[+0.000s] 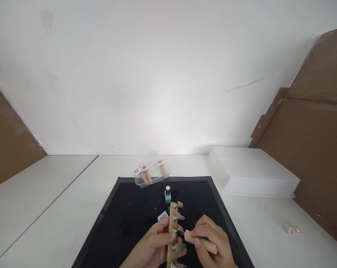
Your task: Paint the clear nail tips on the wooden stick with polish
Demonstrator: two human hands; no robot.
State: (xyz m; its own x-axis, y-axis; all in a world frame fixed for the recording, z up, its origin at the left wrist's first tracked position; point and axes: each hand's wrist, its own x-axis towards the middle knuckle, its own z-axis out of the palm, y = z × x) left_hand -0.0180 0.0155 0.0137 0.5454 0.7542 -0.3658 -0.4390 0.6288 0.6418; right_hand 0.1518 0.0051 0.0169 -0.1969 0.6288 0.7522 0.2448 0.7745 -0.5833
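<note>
My left hand grips a narrow wooden strip that stands roughly upright in view. Along it sit several small metal pegs, bearing clear nail tips that point right. In my right hand, a pink-handled polish brush is pinched between thumb and fingers. Its dark end meets the strip near a middle peg; whether it touches a nail tip there I cannot make out. Behind my left fingers, partly hidden, is a small white bottle with a purple print. A mint-green nail polish bottle stands capped beyond the strip.
A black mat lies under my hands on the white table. At its far edge a clear tray holds several pink-capped bottles. A white plastic box stands at right, with small beige rings nearer me.
</note>
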